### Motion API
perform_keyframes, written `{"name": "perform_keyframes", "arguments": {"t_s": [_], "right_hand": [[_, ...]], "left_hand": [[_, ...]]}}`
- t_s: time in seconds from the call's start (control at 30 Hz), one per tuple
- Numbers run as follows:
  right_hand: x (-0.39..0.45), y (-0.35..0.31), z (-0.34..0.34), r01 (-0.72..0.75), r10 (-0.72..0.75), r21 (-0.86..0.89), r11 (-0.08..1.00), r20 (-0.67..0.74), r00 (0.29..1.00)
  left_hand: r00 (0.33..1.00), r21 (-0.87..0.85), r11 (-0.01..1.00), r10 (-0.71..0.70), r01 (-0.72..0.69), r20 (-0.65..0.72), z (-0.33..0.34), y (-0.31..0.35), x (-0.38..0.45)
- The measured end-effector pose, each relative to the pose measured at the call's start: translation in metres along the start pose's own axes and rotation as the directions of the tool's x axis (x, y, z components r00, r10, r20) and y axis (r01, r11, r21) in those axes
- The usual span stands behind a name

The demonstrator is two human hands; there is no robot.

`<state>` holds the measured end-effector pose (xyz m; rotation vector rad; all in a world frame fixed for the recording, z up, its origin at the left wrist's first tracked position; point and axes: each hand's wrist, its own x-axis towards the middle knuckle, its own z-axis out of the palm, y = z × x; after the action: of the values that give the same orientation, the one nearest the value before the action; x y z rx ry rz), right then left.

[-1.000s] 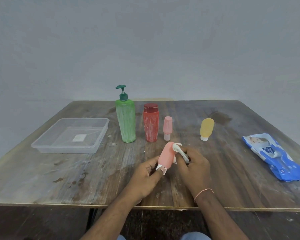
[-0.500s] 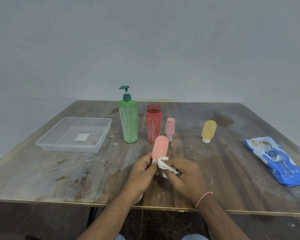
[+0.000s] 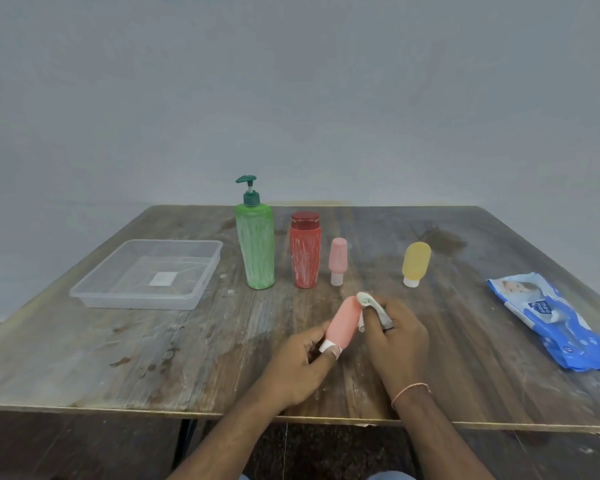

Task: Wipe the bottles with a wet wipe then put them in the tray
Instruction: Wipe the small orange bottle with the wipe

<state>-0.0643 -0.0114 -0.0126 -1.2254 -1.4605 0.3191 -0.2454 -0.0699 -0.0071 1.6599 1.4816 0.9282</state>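
Wiping step in hand: left hand (image 3: 300,362) pinching coral bottle (image 3: 343,323) cap, right hand (image 3: 397,336) pressing wet wipe (image 3: 369,304) against it. Next: full wipe, then placement in tray (image 3: 94,292) left of bottle.

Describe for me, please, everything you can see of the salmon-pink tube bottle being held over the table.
The salmon-pink tube bottle looks like soft matte plastic, rounded at its far end, with a white cap at the near end. It is held tilted above the wooden table, cap toward the person. The left hand pinches it at the cap; the right hand presses a crumpled white wet wipe against its upper right side.
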Motion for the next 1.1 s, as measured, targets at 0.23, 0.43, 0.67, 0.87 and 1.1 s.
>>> {"name": "perform_keyframes", "arguments": {"t_s": [0.23,0.43,0.67,0.87,1.1], "right_hand": [[-0.003,0.002,0.0,0.159,-0.155,-0.051,0.986,0.079,0.985],[-0.011,-0.008,-0.002,0.333,-0.335,0.061,0.941,0.32,0.886],[-0.009,-0.008,0.001,0.217,-0.332,0.296,0.93,0.426,0.842],[-0.007,-0.002,0.004,0.102,-0.215,0.32,0.942,0.339,0.916],[-0.006,-0.003,0.002,0.074,-0.162,0.279,0.958,0.309,0.937]], "left_hand": [[1.0,0.007,1.0,0.017,-0.017,-0.022,0.003,-0.001,-0.002],[0.997,-0.01,1.0,0.024,-0.025,-0.067,0.003,0.001,-0.002],[0.982,-0.163,0.983,0.052,-0.082,-0.184,0.002,0.005,0.0],[0.974,-0.293,0.956,-0.04,-0.027,-0.222,0.002,0.005,0.001],[0.98,-0.398,0.917,-0.086,0.008,-0.178,-0.001,0.007,0.002]]}}
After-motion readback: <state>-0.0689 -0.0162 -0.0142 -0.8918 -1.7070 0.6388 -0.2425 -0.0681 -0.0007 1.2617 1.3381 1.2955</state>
